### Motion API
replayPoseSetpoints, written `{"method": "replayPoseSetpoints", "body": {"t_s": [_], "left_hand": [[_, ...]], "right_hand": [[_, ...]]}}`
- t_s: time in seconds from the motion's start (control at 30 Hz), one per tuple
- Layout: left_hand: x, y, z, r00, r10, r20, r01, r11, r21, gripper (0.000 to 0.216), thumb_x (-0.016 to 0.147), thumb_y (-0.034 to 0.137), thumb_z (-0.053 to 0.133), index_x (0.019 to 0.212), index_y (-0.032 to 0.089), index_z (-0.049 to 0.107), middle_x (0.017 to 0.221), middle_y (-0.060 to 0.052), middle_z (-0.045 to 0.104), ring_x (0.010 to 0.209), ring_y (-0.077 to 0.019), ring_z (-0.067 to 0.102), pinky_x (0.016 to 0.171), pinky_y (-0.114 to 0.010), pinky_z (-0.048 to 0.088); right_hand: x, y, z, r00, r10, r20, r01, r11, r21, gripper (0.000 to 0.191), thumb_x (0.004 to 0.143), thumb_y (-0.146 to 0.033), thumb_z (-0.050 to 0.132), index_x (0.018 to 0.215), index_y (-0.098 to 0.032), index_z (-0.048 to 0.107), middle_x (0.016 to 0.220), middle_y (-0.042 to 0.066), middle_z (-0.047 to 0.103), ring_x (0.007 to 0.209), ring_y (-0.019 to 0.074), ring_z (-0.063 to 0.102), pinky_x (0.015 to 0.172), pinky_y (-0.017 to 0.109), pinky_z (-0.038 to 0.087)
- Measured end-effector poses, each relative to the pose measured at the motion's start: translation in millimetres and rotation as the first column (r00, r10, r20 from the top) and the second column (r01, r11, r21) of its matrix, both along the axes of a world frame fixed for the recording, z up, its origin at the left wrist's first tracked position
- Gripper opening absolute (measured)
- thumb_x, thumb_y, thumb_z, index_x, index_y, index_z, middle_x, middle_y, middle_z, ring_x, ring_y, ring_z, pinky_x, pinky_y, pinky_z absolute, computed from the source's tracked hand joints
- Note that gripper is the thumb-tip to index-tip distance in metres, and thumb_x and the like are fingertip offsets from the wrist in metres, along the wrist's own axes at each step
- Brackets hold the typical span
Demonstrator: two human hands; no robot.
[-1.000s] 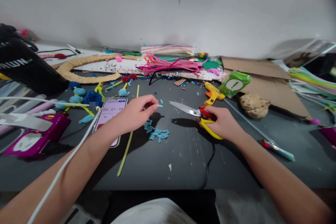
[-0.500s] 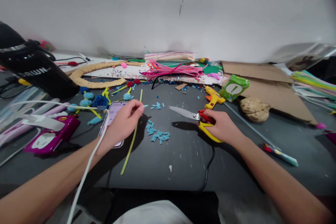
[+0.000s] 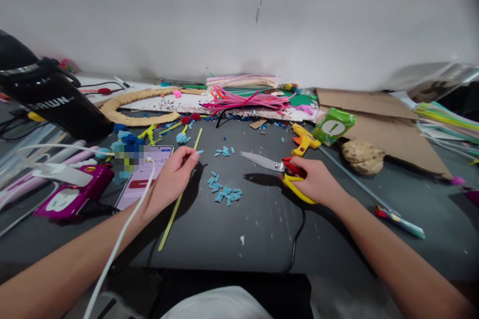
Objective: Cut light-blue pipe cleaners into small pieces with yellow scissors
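Note:
My left hand [image 3: 179, 167] has thumb and forefinger pinched on a small light-blue piece [image 3: 200, 151], whose end sticks out past the fingertips. Under that hand a long yellow-green strip [image 3: 172, 222] slants across the grey table, partly hidden. My right hand [image 3: 312, 179] grips the red and yellow handles of scissors [image 3: 262, 160]. Their blades point left and look almost closed. Between the hands lie a curved group of cut blue pieces [image 3: 226, 193] and a smaller blue cluster [image 3: 224, 151] farther back. Beside my left wrist rests a phone [image 3: 136, 187].
A yellow glue gun [image 3: 305, 139] and a green packet [image 3: 335, 127] lie beyond my right hand. Pink pipe cleaners [image 3: 247, 102] are bundled at the back. A black bottle [image 3: 56, 94] stands at left, near a purple device [image 3: 77, 192]. A white cable [image 3: 123, 239] crosses my left forearm.
My left hand has moved slightly left with the blue piece. The phone has shifted left and turned, and the strip's near end has swung left. My right hand and the scissors have barely moved.

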State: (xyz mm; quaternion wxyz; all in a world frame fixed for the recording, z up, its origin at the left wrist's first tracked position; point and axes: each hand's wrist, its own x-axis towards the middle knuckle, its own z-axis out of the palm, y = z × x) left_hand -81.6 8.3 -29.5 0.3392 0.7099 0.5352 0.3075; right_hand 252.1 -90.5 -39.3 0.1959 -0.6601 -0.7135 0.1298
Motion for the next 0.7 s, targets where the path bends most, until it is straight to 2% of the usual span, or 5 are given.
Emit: {"method": "replayPoseSetpoints", "body": {"t_s": [0.2, 0.37, 0.6, 0.7], "left_hand": [[-18.4, 9.5, -7.0, 0.992, 0.100, 0.078, -0.097, 0.995, -0.034, 0.029, 0.084, 0.047, 0.056, 0.087, 0.018, 0.056, 0.080, -0.001, 0.058, 0.076, -0.0172, 0.054, 0.069, -0.027, 0.041], [-28.6, 11.4, -8.8, 0.995, 0.086, 0.051, -0.084, 0.996, -0.024, 0.027, 0.087, 0.045, 0.055, 0.088, 0.018, 0.058, 0.083, -0.001, 0.059, 0.079, -0.0173, 0.055, 0.071, -0.027, 0.041], [-28.5, 10.4, -4.1, 0.989, 0.132, 0.060, -0.127, 0.989, -0.081, 0.028, 0.083, 0.046, 0.057, 0.086, 0.019, 0.057, 0.082, -0.001, 0.060, 0.076, -0.0178, 0.055, 0.068, -0.027, 0.040], [-21.0, 10.1, 2.9, 0.990, 0.117, 0.073, -0.113, 0.992, -0.063, 0.028, 0.082, 0.046, 0.058, 0.086, 0.018, 0.058, 0.081, -0.002, 0.060, 0.078, -0.0185, 0.055, 0.070, -0.027, 0.041]], "right_hand": [[-0.3, 1.1, 0.4, 1.000, 0.003, 0.007, -0.003, 1.000, 0.007, 0.014, 0.071, -0.023, 0.061, 0.071, -0.021, 0.047, 0.065, -0.002, 0.053, 0.060, 0.0129, 0.042, 0.056, 0.024, 0.030], [0.0, 1.0, -0.1, 1.000, -0.001, 0.011, 0.001, 1.000, 0.014, 0.015, 0.070, -0.023, 0.061, 0.070, -0.021, 0.046, 0.064, -0.002, 0.053, 0.060, 0.0127, 0.041, 0.056, 0.024, 0.030], [1.1, 0.0, 2.3, 1.000, -0.008, 0.008, 0.008, 1.000, 0.000, 0.016, 0.069, -0.021, 0.062, 0.072, -0.022, 0.047, 0.066, -0.003, 0.053, 0.061, 0.0125, 0.042, 0.057, 0.024, 0.030], [0.4, 0.2, 3.0, 1.000, -0.003, 0.011, 0.003, 1.000, 0.002, 0.016, 0.069, -0.022, 0.062, 0.073, -0.022, 0.047, 0.067, -0.003, 0.054, 0.061, 0.0127, 0.043, 0.057, 0.024, 0.030]]}}
